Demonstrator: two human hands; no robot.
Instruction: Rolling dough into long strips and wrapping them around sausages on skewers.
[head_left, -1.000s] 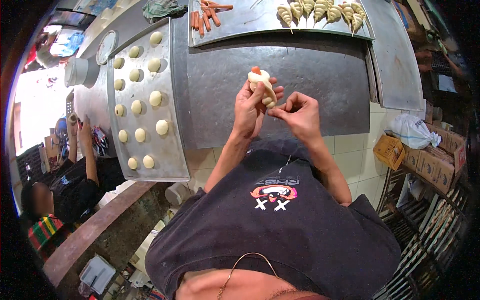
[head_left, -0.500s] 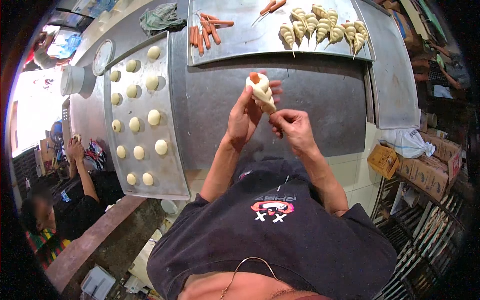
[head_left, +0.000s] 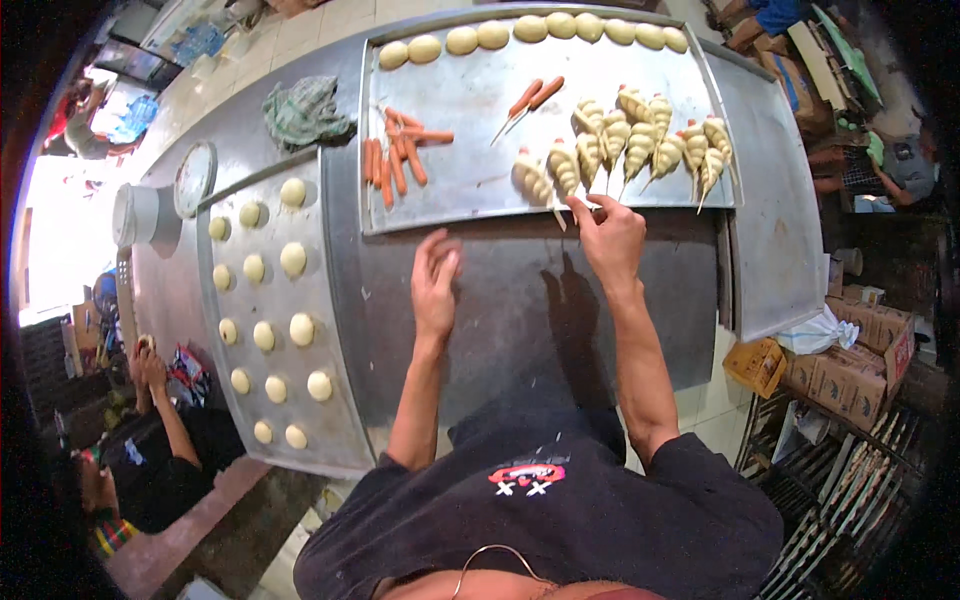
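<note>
My right hand (head_left: 612,240) is over the near edge of the upper metal tray (head_left: 470,190), its fingers bent together beside the skewer ends. Whatever lies between those fingertips, if anything, I cannot make out. Just left of them rests a slightly blurred dough-wrapped sausage on a stick (head_left: 534,178). Several more dough-wrapped sausages (head_left: 638,145) are grouped to its right, sticks toward me. My left hand (head_left: 436,285) hovers over the dark worktop, holding nothing, fingers apart and a little blurred. Bare sausages (head_left: 402,155) are piled at the tray's left, and two skewered sausages (head_left: 537,95) lie farther back.
Dough balls (head_left: 545,28) line the tray's far edge. More dough balls (head_left: 293,260) sit on a second tray (head_left: 335,400) at left. A crumpled cloth (head_left: 305,112) and white tub (head_left: 135,213) stand beyond it. Another person's hands (head_left: 150,370) are at far left.
The dough-wrapped sausage I held in both hands now lies at the left end of the group. My left hand is empty; my right reached forward to the tray. The view shows more of the tray.
</note>
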